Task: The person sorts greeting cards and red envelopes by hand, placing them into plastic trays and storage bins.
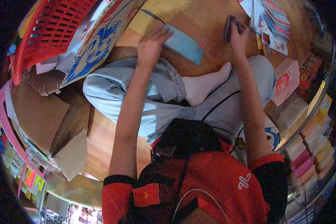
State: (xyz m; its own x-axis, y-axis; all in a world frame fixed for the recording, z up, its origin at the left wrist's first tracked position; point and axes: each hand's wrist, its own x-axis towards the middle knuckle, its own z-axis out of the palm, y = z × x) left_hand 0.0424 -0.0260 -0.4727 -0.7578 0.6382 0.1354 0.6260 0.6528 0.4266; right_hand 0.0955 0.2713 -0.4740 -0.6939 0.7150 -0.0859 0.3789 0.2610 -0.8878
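Note:
On the wooden floor lies a flat light-blue strip (184, 44), like folded paper or card, slanting down to the right. My left hand (152, 45) rests over its upper left end, fingers stretched out flat. Beside that hand, a yellowish flat piece (142, 23) shows on the floor. My right hand (239, 39) grips a small dark tool (228, 29) that looks like a stapler, held a short way right of the strip. Its lower part is hidden by the fingers.
A fanned pile of printed papers (270, 22) lies at the upper right. A red plastic basket (54, 31) and a patterned cardboard panel (99, 46) stand at left, above an open brown carton (37, 108). A pink box (286, 82) sits by my right knee.

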